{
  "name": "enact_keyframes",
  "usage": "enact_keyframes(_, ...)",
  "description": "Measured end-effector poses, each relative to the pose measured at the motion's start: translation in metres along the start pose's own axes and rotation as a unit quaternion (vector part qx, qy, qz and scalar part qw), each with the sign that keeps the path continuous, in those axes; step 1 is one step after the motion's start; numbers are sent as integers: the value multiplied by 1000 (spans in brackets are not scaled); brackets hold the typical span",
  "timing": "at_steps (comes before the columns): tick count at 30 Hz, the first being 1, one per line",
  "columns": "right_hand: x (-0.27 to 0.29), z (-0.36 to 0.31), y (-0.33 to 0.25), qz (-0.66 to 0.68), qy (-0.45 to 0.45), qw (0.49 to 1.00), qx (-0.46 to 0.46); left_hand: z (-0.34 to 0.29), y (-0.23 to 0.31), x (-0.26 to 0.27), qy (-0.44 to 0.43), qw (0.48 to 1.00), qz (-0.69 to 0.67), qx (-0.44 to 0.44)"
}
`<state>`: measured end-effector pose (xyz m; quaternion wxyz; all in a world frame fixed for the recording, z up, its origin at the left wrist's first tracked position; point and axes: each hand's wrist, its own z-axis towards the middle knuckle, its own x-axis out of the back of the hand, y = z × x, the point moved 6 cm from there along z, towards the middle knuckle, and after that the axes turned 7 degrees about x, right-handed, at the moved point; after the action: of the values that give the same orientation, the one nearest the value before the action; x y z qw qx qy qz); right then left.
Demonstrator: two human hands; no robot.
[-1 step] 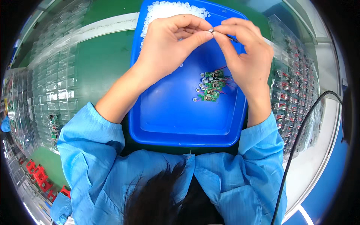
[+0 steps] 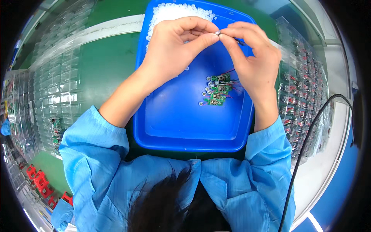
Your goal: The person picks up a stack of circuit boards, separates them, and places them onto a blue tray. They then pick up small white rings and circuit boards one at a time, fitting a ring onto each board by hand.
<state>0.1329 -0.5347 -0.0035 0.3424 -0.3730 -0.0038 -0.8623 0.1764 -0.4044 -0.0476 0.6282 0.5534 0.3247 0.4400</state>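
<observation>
My left hand (image 2: 174, 50) and my right hand (image 2: 255, 58) meet above the far part of a blue tray (image 2: 185, 145). Their fingertips pinch one tiny pale part (image 2: 218, 33) between them. A thin dark wire (image 2: 239, 41) runs from it under my right fingers. Below my right hand, several small green circuit boards (image 2: 218, 91) with red and dark leads lie in the tray. A heap of small white caps (image 2: 174, 11) fills the tray's far end, partly hidden by my hands.
Clear plastic blister trays (image 2: 58, 89) cover the green bench to the left. More such trays holding small boards (image 2: 305, 85) stand on the right. A black cable (image 2: 309, 135) curves along the right side. Red pieces (image 2: 38, 179) lie at the lower left.
</observation>
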Motion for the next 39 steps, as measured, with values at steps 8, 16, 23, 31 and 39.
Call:
enact_keyframes(8, -1, -6, 22, 139, -8, 980, -142, 1, -7, 0, -14, 1000, 3, 9)
enact_keyframes(16, -14, -12, 32, 361, -119, 892, -242, 3, -5, -4, -179, 964, -144, 136)
enact_keyframes(23, -17, -22, 30, 252, -307, 903, -164, -15, 2, -20, -143, 959, 236, 60)
enact_keyframes(31, -14, -39, 43, 213, -308, 907, -193, -51, 15, -40, -191, 910, 366, -44)
enact_keyframes(39, 1, -48, 38, 141, -247, 922, -263, -40, 19, -73, -204, 846, 480, -107)
